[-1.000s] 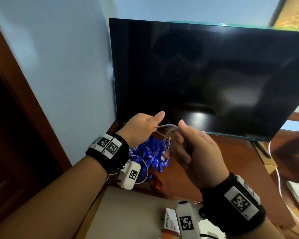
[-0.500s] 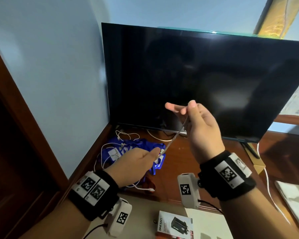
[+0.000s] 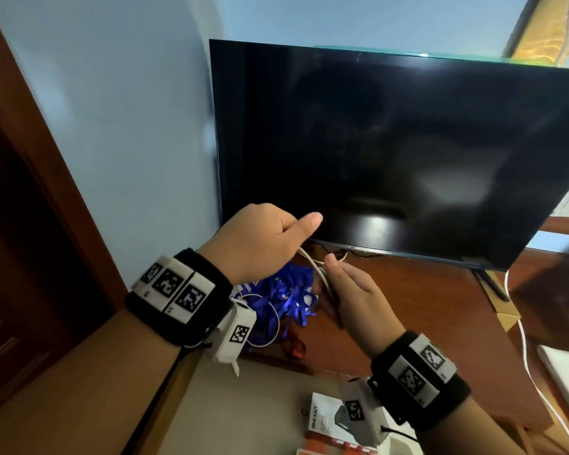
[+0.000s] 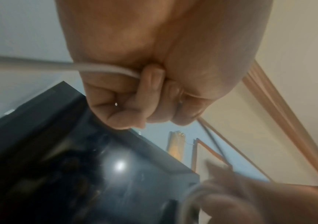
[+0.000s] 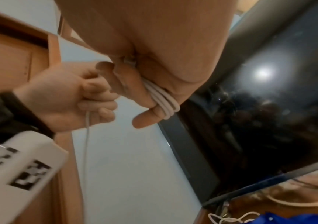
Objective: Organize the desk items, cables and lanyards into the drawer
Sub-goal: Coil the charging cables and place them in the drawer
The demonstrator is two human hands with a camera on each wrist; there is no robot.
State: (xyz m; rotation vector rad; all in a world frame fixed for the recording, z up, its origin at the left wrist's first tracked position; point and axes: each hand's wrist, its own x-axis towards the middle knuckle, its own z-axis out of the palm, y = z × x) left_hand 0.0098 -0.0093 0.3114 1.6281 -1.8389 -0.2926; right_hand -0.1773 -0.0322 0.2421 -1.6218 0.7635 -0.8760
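A white cable (image 3: 319,270) runs between both hands above the wooden desk (image 3: 408,310). My left hand (image 3: 270,238) is a fist and grips the cable (image 4: 77,68), thumb stretched toward the screen. Just below and right of it is my right hand (image 3: 352,290). Several turns of the cable (image 5: 164,101) are wound round its fingers (image 5: 144,121), and the thumb presses the cable end against them. The left hand (image 5: 73,97) is close beside the coil. A pile of blue lanyards (image 3: 283,297) lies on the desk under the hands, with a thin white cable (image 3: 273,326) looped over it.
A large dark screen (image 3: 408,142) stands at the back of the desk. A red item (image 3: 293,348) lies at the desk's front edge. Below is a beige surface (image 3: 243,415) with a boxed item (image 3: 322,418). Another white cable (image 3: 526,356) and a cardboard box (image 3: 506,316) lie right.
Half a second ago my left hand was low, drawing the cable down from my raised right hand. Now the left hand is up above the right, which has dropped, and the cable is slack.
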